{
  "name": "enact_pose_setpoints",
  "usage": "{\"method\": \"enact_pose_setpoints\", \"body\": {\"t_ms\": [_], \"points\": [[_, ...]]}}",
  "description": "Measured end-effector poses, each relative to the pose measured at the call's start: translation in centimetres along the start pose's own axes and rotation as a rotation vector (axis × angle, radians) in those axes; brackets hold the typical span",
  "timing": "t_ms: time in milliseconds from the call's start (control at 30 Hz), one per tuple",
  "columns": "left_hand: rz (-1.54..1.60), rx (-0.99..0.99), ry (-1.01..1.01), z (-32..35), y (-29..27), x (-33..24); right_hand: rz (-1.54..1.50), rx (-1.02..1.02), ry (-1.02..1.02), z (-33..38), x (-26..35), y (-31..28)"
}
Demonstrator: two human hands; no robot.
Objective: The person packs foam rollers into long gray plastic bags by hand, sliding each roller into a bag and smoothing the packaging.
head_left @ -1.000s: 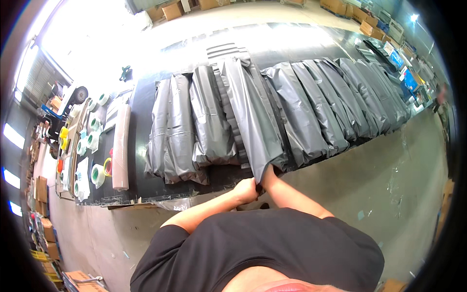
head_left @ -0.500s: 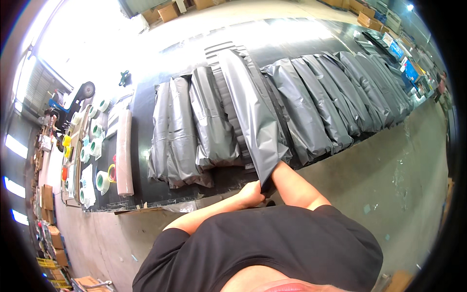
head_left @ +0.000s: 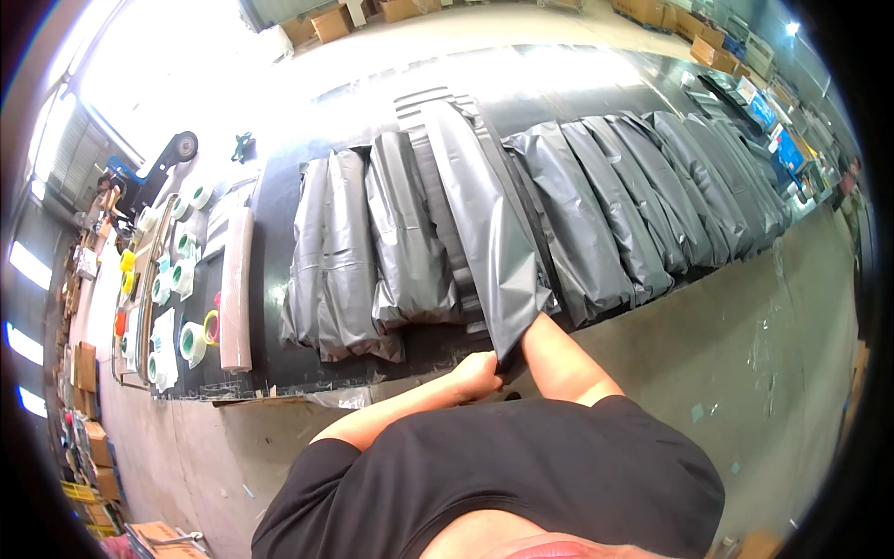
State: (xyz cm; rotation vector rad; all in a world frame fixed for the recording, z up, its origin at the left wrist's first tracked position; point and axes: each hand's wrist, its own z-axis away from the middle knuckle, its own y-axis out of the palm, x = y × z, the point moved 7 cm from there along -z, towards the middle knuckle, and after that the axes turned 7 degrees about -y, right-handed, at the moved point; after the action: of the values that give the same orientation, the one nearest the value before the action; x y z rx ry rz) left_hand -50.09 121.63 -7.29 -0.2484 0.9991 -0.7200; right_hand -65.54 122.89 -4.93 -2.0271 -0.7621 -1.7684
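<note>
Grey bag (head_left: 484, 224) farther over table edge (head_left: 279, 387)

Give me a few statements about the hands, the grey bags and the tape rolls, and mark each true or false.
1. The left hand grips the near end of a grey bag. True.
2. The right hand is in plain view, resting on the floor. False: it is hidden behind that bag's open end, only the forearm shows.
3. Tape rolls lie at the left end of the table. True.
4. The grey bags lie in one tall stack. False: they lie side by side in a row across the table.
5. The table top is white. False: it is black.
</note>
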Motion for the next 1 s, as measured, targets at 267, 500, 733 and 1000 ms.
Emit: {"method": "enact_pose_setpoints", "body": {"t_ms": [267, 500, 733, 1000], "points": [[-0.299, -0.064, 0.065, 0.2, 0.6, -0.6, 0.032, 0.012, -0.003, 0.4, -0.8, 1.4], [0.219, 0.005, -0.038, 0.3, 0.8, 2.9, 0.199, -0.005, -0.038, 1.5, -2.0, 0.3], [0.674, 0.006, -0.198, 4.2, 2.9, 12.3, 1.044, 0.365, -0.234, 18.9, 2.0, 0.4], [0.937, -0.247, -0.389, 4.0, -3.0, 8.2, 0.532, -0.423, 0.447, 17.7, 2.3, -8.9]]}}
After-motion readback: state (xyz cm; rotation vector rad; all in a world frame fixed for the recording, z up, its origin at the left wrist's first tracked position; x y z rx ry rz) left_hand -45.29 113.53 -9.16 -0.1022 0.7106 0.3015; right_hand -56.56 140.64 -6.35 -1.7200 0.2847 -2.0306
